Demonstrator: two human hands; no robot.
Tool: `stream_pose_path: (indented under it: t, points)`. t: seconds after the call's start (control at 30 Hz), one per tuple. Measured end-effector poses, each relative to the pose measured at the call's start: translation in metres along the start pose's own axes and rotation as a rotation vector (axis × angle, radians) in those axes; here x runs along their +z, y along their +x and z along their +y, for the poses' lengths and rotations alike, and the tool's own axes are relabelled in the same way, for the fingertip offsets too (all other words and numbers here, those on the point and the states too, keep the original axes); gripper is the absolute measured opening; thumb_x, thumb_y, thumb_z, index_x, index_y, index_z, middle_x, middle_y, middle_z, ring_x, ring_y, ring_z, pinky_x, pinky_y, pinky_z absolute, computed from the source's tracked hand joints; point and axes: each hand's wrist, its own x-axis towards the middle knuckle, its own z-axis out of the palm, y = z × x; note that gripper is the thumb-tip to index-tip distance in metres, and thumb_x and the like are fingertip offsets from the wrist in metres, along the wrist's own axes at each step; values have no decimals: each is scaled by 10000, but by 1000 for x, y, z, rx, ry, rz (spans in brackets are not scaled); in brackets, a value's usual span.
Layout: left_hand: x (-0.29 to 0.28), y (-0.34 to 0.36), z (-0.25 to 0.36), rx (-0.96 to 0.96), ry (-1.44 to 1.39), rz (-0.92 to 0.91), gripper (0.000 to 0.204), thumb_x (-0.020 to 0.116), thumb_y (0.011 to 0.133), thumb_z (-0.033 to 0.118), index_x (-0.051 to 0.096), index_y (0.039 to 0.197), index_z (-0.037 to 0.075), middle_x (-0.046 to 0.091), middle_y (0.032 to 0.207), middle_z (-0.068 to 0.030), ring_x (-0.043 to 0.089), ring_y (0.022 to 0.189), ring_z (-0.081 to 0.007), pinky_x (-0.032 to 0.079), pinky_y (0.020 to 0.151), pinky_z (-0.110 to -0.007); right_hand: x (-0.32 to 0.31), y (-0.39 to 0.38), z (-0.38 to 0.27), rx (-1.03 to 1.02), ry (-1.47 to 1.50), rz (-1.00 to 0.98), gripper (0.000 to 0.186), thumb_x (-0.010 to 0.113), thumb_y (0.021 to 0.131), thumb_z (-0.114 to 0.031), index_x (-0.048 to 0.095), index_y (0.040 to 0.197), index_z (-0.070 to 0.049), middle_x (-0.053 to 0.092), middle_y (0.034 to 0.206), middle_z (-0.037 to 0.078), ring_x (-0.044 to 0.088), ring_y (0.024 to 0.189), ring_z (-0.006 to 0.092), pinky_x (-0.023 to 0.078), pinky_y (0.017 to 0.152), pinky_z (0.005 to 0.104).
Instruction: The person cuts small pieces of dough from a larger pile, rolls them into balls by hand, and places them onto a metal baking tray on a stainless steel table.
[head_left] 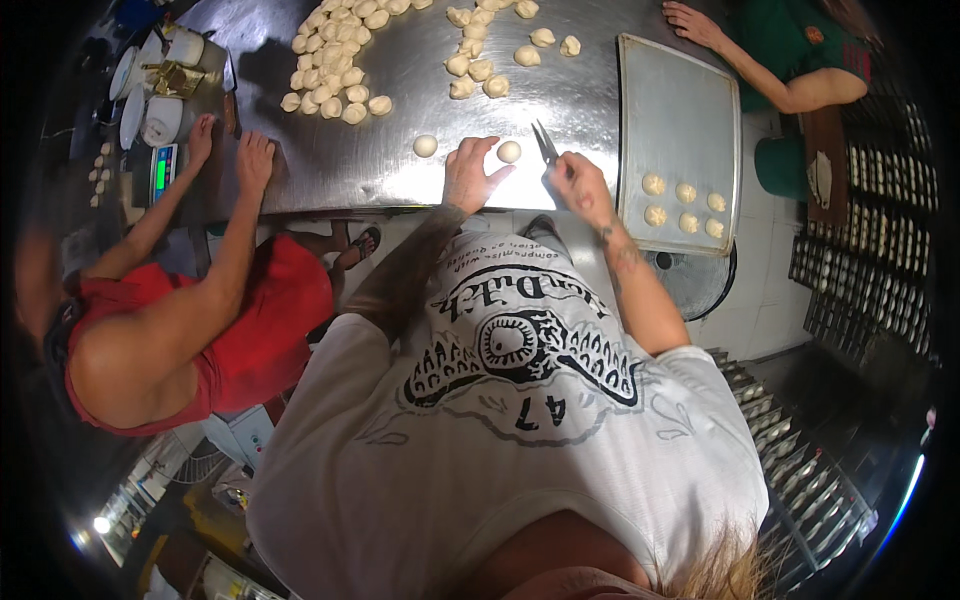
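My left hand (470, 172) is at the near edge of the steel table, thumb and forefinger apart beside a smooth round dough ball (509, 152). Whether the fingertips touch the ball I cannot tell. Another smooth dough ball (425, 146) lies just left of that hand. In my right hand (582, 192) is a pair of scissors (545, 143), blades pointing away and slightly parted, to the right of the dough ball. A metal baking tray (679, 115) stands at the right, bearing several dough pieces (686, 192) with marked tops near its close end.
Many rough dough lumps (330, 65) are grouped on the far part of the steel table (400, 185). A person in red works at the left by a scale (163, 170) and a knife (231, 110). A person in green stands beyond the tray. Racks of moulds (880, 210) line the right.
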Motion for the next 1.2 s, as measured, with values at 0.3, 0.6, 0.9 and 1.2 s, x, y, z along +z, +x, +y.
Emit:
stream_pose_path:
  t: [0.3, 0.6, 0.9, 1.2]
  points:
    - [3, -2, 5, 25, -36, 4, 409, 815, 940, 256, 728, 1320, 132, 724, 1236, -49, 671, 1187, -240, 413, 1046, -409, 30, -12, -70, -76, -190, 88, 430, 687, 969, -123, 706, 1391, -206, 672, 1016, 159, 724, 880, 403, 611, 786, 509]
    - [6, -7, -1, 18, -136, 29, 334, 839, 918, 270, 740, 1205, 131, 730, 1132, -11, 675, 1119, -192, 351, 1062, -438, 25, -23, -79, -75, -184, 158, 375, 647, 985, -143, 757, 1334, -228, 665, 996, 122, 719, 890, 351, 613, 782, 477]
    - [7, -10, 5, 47, -152, 74, 348, 853, 905, 297, 733, 1197, 151, 723, 1081, 11, 678, 1081, -170, 322, 1073, -427, 10, -63, -59, -47, -256, 65, 411, 651, 976, -110, 735, 1355, -246, 671, 1032, 125, 728, 868, 353, 616, 779, 497]
    - [0, -4, 0, -73, -34, -197, 495, 871, 881, 347, 682, 1279, 119, 719, 1135, -25, 684, 1087, -209, 354, 1082, -458, 13, -65, -61, 25, -328, 15, 390, 657, 991, -158, 741, 1365, -230, 696, 1103, 108, 739, 967, 330, 620, 857, 468]
